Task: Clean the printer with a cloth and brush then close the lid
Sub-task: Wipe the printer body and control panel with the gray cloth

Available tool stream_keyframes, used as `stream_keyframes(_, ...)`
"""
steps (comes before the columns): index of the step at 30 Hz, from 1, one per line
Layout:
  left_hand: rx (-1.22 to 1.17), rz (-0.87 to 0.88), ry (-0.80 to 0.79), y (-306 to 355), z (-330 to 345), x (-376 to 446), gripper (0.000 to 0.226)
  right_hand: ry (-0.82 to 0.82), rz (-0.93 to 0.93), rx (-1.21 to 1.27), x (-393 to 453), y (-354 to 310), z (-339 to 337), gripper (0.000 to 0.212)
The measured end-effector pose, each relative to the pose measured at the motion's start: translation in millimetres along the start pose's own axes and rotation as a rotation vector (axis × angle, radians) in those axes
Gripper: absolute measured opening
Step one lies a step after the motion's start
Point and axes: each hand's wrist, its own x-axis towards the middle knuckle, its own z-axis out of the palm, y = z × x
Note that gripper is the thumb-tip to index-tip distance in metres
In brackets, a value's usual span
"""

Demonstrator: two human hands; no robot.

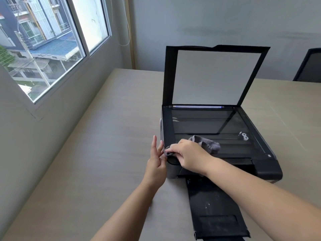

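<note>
Grey cloth (206, 144) is under our right hand (189, 157), which holds it bunched, with the fingers curled over it, at the front left corner of the printer (260, 164). One part of the cloth lies on the scanner glass (208, 122) and one end hangs over the corner edge. Our left hand (156, 162) stands against the left side of the printer with straight fingers, touching the wall; we think it steadies the machine.

We judge that the task is in the wiping step, not near the end. The lid (215, 75) stands up and open, so closing it is left to do. We see no brush anywhere in the view, so the brushing part also seems not started, though we cannot be sure. The paper tray (217, 206) in front shows pale specks of dust, so it probably needs cleaning too. The printer sits on a wooden table (104, 153) beside a window (43, 40).
</note>
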Motion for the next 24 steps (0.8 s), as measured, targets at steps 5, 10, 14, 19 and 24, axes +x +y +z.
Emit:
stream_keyframes(5, 0.064, 0.008, -0.019, -2.6, -0.2, -0.3, 0.066, 0.042, -0.008, -0.098, -23.0, 9.8, -6.6, 0.036)
stream_keyframes(10, 0.075, 0.012, -0.035, -6.5, -0.4, 4.3, 0.062, 0.076, 0.116, -0.113, -66.4, 60.4, -21.6, 0.040)
stream_keyframes(14, 0.120, 0.007, -0.031, -5.6, -1.1, 5.9, 0.060, 0.095, 0.238, -0.122, -95.0, 87.0, -37.8, 0.038)
stream_keyframes(19, 0.308, 0.022, 0.013, 14.4, -9.0, 9.7, 0.069, 0.452, 0.419, 0.003, -120.0, 98.4, -54.4, 0.033)
stream_keyframes(24, 0.213, 0.209, 0.039, 90.0, 19.2, -7.1, 0.042, 1.036, 0.469, 0.496, -127.3, 45.0, -94.8, 0.017)
